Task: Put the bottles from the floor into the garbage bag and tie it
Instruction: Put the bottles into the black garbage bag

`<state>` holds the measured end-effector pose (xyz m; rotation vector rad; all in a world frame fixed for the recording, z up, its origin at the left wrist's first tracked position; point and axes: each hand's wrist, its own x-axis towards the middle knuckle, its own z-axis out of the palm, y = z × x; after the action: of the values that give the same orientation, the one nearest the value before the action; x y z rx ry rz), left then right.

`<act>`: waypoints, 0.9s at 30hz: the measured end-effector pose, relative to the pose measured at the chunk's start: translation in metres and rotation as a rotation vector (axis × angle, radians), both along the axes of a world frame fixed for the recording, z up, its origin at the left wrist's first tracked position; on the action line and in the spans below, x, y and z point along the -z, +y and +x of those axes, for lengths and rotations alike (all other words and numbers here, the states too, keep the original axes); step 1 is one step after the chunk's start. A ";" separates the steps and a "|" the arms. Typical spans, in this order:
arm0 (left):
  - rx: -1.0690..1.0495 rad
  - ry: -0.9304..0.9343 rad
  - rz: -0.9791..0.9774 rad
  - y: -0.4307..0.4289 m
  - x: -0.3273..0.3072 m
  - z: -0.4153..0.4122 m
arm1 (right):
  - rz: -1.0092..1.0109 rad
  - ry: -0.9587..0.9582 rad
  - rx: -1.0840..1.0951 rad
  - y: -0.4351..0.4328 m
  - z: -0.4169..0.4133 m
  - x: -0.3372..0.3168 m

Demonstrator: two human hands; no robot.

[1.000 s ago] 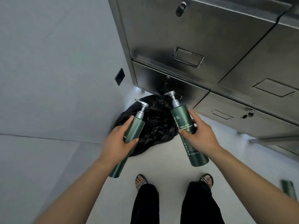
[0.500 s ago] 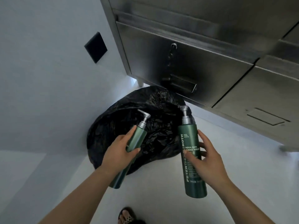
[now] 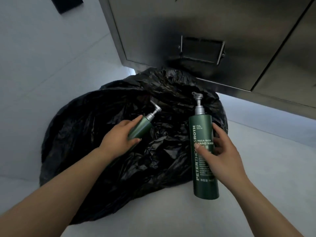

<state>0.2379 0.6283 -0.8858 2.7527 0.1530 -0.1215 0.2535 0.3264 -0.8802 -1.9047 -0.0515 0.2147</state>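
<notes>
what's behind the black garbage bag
A steel cabinet stands right behind the garbage bag, with a grey wall to its left. The cabinet's foot is hidden by the bag.

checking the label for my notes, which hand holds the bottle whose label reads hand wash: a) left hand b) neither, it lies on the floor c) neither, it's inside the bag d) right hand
d: the right hand grips the bottle whose label reads "hand wash", held over the edge of the black bag; the left hand holds a second bottle with no text showing.
</notes>
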 end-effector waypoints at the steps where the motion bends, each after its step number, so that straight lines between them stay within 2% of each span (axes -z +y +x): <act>1: -0.054 -0.015 0.007 -0.001 0.002 -0.005 | -0.020 0.011 -0.010 -0.002 -0.005 -0.001; 3: -0.121 -0.035 -0.024 -0.006 0.007 -0.022 | -0.052 0.024 -0.031 -0.004 -0.013 -0.004; 7: -0.018 -0.058 -0.026 -0.013 0.034 -0.058 | -0.067 0.016 -0.041 -0.001 -0.019 0.004; 12: -0.035 0.085 -0.139 -0.023 0.058 -0.086 | -0.111 -0.004 -0.106 0.008 -0.020 0.005; 20: -0.070 0.138 -0.318 -0.039 0.071 -0.099 | -0.165 0.009 -0.164 0.008 -0.025 -0.002; 27: -0.078 0.129 -0.371 -0.040 0.074 -0.113 | -0.196 -0.009 -0.259 0.025 -0.025 -0.008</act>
<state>0.1250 0.5884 -0.9600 2.3660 0.2457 -0.2769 0.2288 0.3515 -0.8724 -2.0925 -0.2935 0.3977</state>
